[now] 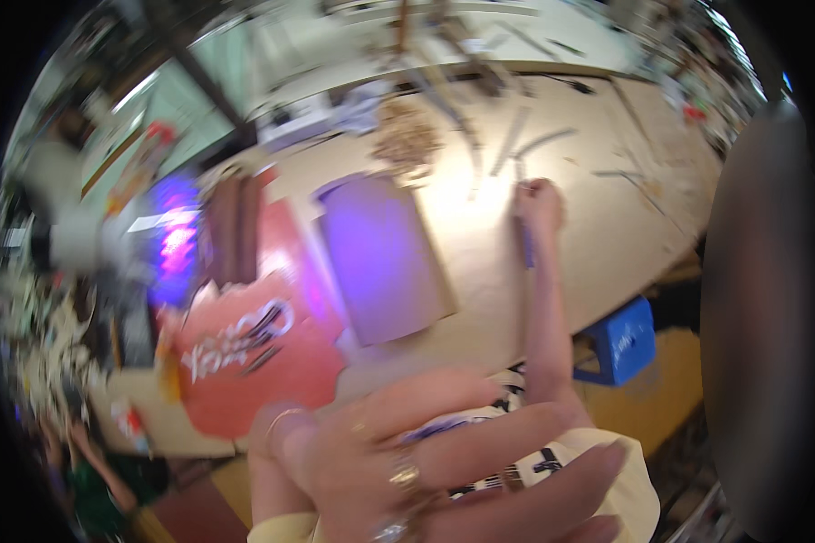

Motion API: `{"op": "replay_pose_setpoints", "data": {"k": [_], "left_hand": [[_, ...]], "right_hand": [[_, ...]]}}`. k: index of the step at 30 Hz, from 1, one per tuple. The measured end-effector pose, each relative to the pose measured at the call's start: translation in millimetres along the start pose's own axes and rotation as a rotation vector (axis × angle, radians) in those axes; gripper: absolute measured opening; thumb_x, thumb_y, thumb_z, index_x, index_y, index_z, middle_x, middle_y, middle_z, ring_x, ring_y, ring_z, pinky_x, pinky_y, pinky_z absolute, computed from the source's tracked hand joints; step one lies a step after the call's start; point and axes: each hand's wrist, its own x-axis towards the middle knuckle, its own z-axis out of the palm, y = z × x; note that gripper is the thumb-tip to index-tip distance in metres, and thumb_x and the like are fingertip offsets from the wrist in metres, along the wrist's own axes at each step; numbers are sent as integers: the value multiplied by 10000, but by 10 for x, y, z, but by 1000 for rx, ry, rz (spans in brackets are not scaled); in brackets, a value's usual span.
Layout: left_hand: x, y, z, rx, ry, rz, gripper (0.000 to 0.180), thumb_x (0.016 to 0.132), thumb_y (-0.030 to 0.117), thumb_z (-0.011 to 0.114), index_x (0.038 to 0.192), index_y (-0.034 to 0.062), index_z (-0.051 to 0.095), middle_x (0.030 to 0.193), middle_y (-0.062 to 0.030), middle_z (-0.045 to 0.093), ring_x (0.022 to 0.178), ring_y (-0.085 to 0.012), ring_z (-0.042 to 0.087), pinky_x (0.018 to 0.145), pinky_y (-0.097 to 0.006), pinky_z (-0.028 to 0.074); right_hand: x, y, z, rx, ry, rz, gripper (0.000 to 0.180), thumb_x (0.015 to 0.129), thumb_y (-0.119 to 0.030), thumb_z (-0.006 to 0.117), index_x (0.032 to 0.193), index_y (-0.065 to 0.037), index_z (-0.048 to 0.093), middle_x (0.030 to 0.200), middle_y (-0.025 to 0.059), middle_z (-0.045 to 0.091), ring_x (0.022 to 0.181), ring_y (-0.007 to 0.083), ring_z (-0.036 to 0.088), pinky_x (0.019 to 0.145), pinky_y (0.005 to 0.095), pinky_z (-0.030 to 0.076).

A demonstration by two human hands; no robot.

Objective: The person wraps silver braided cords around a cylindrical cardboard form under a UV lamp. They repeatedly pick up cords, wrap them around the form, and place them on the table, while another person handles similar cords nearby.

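The picture is blurred by motion. My left hand (426,462) is very close to the camera at the bottom, fingers stretched toward the right and apart, with rings and a thin bracelet; it holds nothing that I can see. My right arm reaches out over the light wooden table (589,226). My right hand (539,204) is closed in a fist there, around what looks like a thin blue tool (527,249) that points down toward me. A flat cardboard sheet (385,258), lit purple, lies just left of that hand.
A red sheet with white lettering (254,353) lies at the table's near left. Brown rolls (231,226) sit behind it. A pile of wood shavings (407,136) and thin sticks (516,136) lie farther back. A blue stool (620,339) stands under the table edge. Another person (100,471) is at lower left.
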Motion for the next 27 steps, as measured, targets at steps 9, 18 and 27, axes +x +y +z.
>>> {"op": "replay_pose_setpoints", "data": {"k": [9, 18, 27], "left_hand": [[148, -97, 417, -375, 38, 130, 328, 696, 229, 720, 997, 258, 590, 958, -155, 543, 698, -322, 611, 553, -396, 424], [17, -59, 267, -1097, -134, -425, 547, 657, 122, 800, 1153, 223, 592, 1091, -194, 532, 819, -358, 627, 689, -472, 520], [103, 179, 144, -1730, -421, -1029, 473, 883, 300, 695, 1216, -10, 565, 1239, -197, 586, 1075, -254, 614, 833, -352, 480]], "right_hand": [[-160, 104, -477, 562, -73, -61, 320, 910, -270, 646, 1059, -11, 531, 798, 121, 690, 706, 152, 660, 641, 286, 495], [-260, 76, -595, 493, -61, -82, 331, 890, -310, 672, 1040, -29, 581, 758, 73, 645, 652, 132, 574, 625, 295, 461], [-358, -87, -665, 523, -105, -147, 271, 934, -274, 614, 1054, -31, 594, 821, 86, 683, 671, 128, 606, 635, 302, 476]]}}
